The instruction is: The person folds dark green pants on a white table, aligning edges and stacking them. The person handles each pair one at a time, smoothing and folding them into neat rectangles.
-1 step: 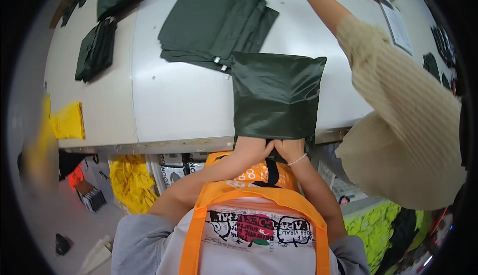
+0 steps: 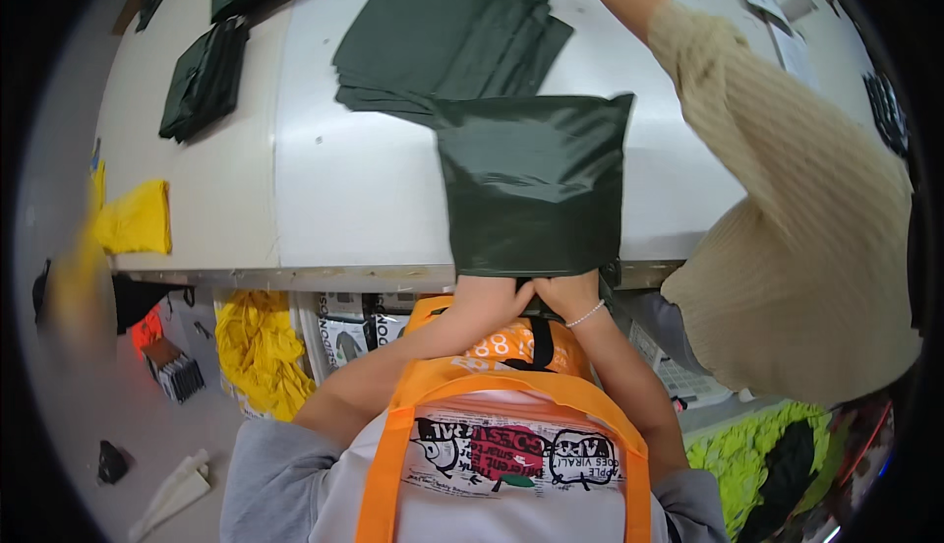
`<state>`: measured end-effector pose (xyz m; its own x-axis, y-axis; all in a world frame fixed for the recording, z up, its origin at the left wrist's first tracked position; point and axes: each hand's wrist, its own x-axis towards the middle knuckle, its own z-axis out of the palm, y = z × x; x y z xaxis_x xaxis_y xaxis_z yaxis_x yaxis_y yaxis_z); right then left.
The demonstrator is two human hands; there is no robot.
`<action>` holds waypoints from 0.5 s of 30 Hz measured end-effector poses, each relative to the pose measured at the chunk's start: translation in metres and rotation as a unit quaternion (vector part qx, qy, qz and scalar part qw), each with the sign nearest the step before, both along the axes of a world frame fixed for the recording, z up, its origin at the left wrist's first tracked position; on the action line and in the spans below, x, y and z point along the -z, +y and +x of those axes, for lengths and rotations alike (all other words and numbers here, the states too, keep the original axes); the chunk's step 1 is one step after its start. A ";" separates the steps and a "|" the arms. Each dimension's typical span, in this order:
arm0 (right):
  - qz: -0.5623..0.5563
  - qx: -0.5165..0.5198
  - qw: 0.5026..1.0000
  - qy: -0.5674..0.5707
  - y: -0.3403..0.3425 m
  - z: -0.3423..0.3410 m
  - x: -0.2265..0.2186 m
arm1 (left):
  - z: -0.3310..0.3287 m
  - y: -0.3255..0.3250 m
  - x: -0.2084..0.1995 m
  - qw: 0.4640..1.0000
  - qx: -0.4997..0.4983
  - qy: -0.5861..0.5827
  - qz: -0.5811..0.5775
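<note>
A dark green, shiny fabric pouch (image 2: 531,184) stands stretched flat in front of me, over the near edge of the white table. My left hand (image 2: 489,292) and my right hand (image 2: 567,295) reach into its lower opening side by side. Both thumbs show outside at the hem, close together. The fingers are hidden inside the fabric, so their closing cannot be made out. Just behind the pouch lies a stack of folded dark green fabric pieces (image 2: 442,36), its near corner partly covered by the pouch.
At right, a co-worker's beige knit sleeve (image 2: 777,150) stretches across the table (image 2: 344,199). Folded dark green bundles (image 2: 205,81) and yellow fabric (image 2: 138,218) lie at left. Below the edge are heaps of yellow (image 2: 261,351) and lime fabric (image 2: 757,454). An orange-strapped bag (image 2: 516,376) rests against me.
The pouch has shifted left relative to the stack and now looks flatter and wider, covering the stack's near corner and white tags. Both hands stay inside it. The view has shifted slightly.
</note>
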<state>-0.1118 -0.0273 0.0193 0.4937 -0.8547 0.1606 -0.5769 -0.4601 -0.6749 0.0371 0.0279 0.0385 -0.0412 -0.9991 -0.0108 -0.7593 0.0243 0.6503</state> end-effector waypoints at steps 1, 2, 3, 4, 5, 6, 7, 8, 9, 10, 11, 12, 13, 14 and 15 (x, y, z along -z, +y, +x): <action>-0.014 -0.042 0.999 -0.017 -0.003 0.023 -0.013 | 0.016 0.010 -0.008 1.000 -0.021 -0.018 -0.009; -0.029 -0.081 0.996 -0.033 -0.006 0.048 -0.021 | 0.032 0.020 -0.010 0.995 -0.053 -0.089 -0.008; -0.082 -0.087 0.992 -0.031 -0.008 0.072 -0.020 | 0.049 0.025 -0.012 0.989 -0.088 -0.114 -0.012; -0.134 -0.092 0.986 -0.026 -0.011 0.096 -0.019 | 0.066 0.028 -0.012 0.983 -0.122 -0.137 -0.014; -0.116 -0.113 0.986 -0.032 -0.018 0.121 -0.020 | 0.083 0.030 -0.010 0.975 -0.160 -0.152 -0.003; -0.096 -0.135 0.986 -0.036 -0.027 0.142 -0.019 | 0.097 0.028 -0.004 0.966 -0.199 -0.165 0.010; -0.083 -0.168 0.982 -0.011 -0.037 0.160 -0.009 | 0.111 0.022 0.000 0.955 -0.226 -0.165 0.102; -0.072 -0.196 0.978 0.017 -0.044 0.175 0.006 | 0.123 0.016 0.008 0.937 -0.246 -0.159 0.191; -0.012 -0.236 0.969 0.078 -0.050 0.183 0.016 | 0.131 0.011 0.024 0.942 -0.274 -0.140 0.132; 0.035 -0.284 0.937 0.201 -0.051 0.195 0.001 | 0.139 0.011 0.049 0.941 -0.307 -0.122 0.072; 0.023 -0.295 0.929 0.220 -0.049 0.201 -0.012 | 0.145 0.016 0.076 0.925 -0.295 -0.225 -0.086; 0.018 -0.305 0.920 0.244 -0.043 0.195 -0.016 | 0.145 0.021 0.069 0.938 -0.291 -0.184 -0.037; -0.053 -0.313 0.938 0.137 -0.038 0.183 -0.017 | 0.146 0.024 0.062 0.948 -0.285 -0.141 0.011; -0.125 -0.315 0.941 0.029 -0.034 0.165 -0.019 | 0.147 0.023 0.050 0.954 -0.278 -0.096 0.054; -0.106 -0.280 0.953 -0.046 -0.024 0.144 -0.021 | 0.143 0.029 0.042 0.958 -0.277 -0.052 0.042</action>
<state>0.0321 -0.0518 0.0400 0.8389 -0.4048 0.3639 -0.1442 -0.8099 -0.5686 0.1798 0.0565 -0.0035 0.5015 -0.8626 -0.0670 -0.7014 -0.4506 0.5522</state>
